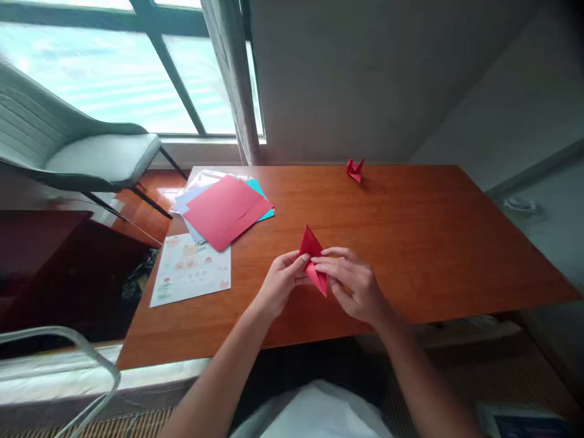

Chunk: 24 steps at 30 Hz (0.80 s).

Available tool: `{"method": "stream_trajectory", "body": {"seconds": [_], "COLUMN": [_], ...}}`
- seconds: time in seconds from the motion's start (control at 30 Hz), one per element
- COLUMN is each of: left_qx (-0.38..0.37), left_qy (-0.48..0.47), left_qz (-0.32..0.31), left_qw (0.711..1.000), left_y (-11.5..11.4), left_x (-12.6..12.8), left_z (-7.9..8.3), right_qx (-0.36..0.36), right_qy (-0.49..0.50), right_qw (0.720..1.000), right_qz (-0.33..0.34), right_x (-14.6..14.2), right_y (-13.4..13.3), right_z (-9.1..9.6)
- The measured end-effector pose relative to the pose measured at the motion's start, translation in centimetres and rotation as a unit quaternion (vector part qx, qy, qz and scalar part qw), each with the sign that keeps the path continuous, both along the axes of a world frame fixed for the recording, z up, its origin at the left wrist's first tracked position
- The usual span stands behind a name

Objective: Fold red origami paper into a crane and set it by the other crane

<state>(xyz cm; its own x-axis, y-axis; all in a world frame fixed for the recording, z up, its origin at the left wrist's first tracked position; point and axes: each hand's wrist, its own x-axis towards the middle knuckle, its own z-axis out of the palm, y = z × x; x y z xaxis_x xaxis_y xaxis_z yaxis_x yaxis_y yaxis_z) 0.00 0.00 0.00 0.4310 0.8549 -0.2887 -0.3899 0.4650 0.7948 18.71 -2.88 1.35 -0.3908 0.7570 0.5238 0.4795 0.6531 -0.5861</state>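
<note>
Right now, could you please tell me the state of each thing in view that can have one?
Folded red paper: creased, pointed at both ends
Left hand: holding that paper
Right hand: fingertips on that paper
Small red figure: folded, near the far table edge
Red sheets: flat, overlapping
Turquoise sheet: partly covered
Printed sheet: flat, pictures up
Curtain: gathered aside

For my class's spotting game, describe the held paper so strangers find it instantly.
Over the brown table, find the left hand and right hand. Between them is the folded red paper, a pointed diamond, unlike the flat sheets or smaller bird-like figure.
</note>
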Motion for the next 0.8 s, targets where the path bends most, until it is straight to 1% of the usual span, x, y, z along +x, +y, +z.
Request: {"method": "stream_trajectory", "body": {"seconds": [0.1, 0.2, 0.27, 0.33, 0.37, 0.4, 0.43, 0.53, 0.6, 0.67, 0.73, 0.8], "left_qx": [-0.004, 0.007, 0.02, 0.029, 0.033, 0.037, 0.04, 0.042, 0.022, -0.01, -0.048, -0.081], "left_qy": [0.008, 0.031, 0.049, 0.061, 0.064, 0.066, 0.066, 0.057, 0.044, 0.029, 0.015, 0.0], "left_qz": [0.007, 0.018, 0.023, 0.026, 0.024, 0.02, 0.014, -0.016, -0.035, -0.047, -0.051, -0.047], "left_qw": [1.0, 0.999, 0.998, 0.997, 0.997, 0.997, 0.997, 0.997, 0.998, 0.998, 0.997, 0.996], "left_y": [0.0, -0.1, -0.1, -0.1, -0.1, -0.1, -0.1, -0.2, -0.2, -0.1, 0.0, 0.2], "left_x": [-0.1, 0.0, 0.1, 0.2, 0.2, 0.2, 0.2, 0.1, 0.0, -0.1, -0.4, -0.6], "left_z": [0.1, 0.1, 0.1, 0.1, 0.1, 0.2, 0.2, 0.4, 0.5, 0.6, 0.7, 0.8], "right_qx": [-0.003, -0.036, -0.074, -0.126, -0.156, -0.187, -0.216, -0.282, -0.314, -0.345, -0.355, -0.314], "right_qy": [0.015, 0.055, 0.093, 0.132, 0.146, 0.154, 0.154, 0.144, 0.158, 0.179, 0.192, 0.197], "right_qw": [1.0, 0.998, 0.991, 0.972, 0.961, 0.952, 0.946, 0.94, 0.931, 0.918, 0.912, 0.923], "right_qz": [0.016, -0.008, -0.068, -0.147, -0.175, -0.188, -0.186, -0.126, -0.097, -0.082, -0.077, -0.104], "right_x": [0.0, -0.2, -0.4, -0.6, -0.7, -0.7, -0.8, -1.0, -1.2, -1.5, -1.7, -1.9], "right_y": [-0.1, -0.1, 0.2, 0.6, 0.9, 1.2, 1.5, 2.1, 2.4, 2.6, 2.8, 2.9], "right_z": [-0.2, 0.0, 0.2, 0.2, 0.2, 0.1, 0.0, -0.1, -0.2, -0.2, -0.2, 0.2]}}
